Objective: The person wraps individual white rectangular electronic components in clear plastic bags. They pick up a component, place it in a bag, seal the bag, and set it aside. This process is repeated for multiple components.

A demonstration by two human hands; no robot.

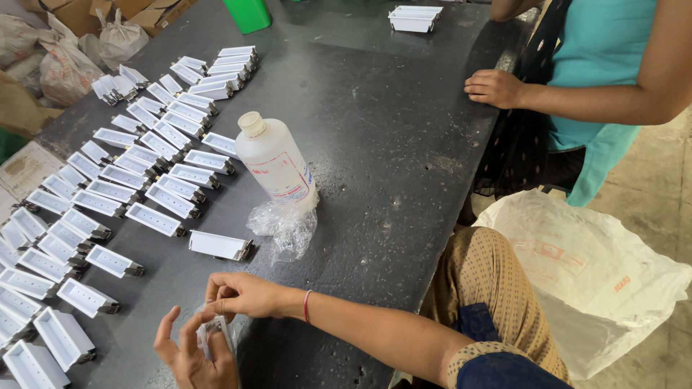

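Note:
My left hand (189, 353) is at the bottom edge of the dark table (375, 122), fingers curled around a small white part (215, 333) wrapped in clear film. My right hand (241, 294), with a red thread at the wrist, pinches the top of that same part from above. Just beyond my hands lies one white rectangular housing (218, 245) by itself. A white plastic bottle (276, 163) with a printed label stands upright in the table's middle, with crumpled clear plastic (287, 229) at its base.
Several rows of white rectangular housings (130, 173) cover the table's left side. Another person stands at the far right, one hand (494, 88) resting on the table edge. A white plastic bag (598, 274) lies on the floor at right. A green container (247, 14) and white tray (413, 18) sit at the back.

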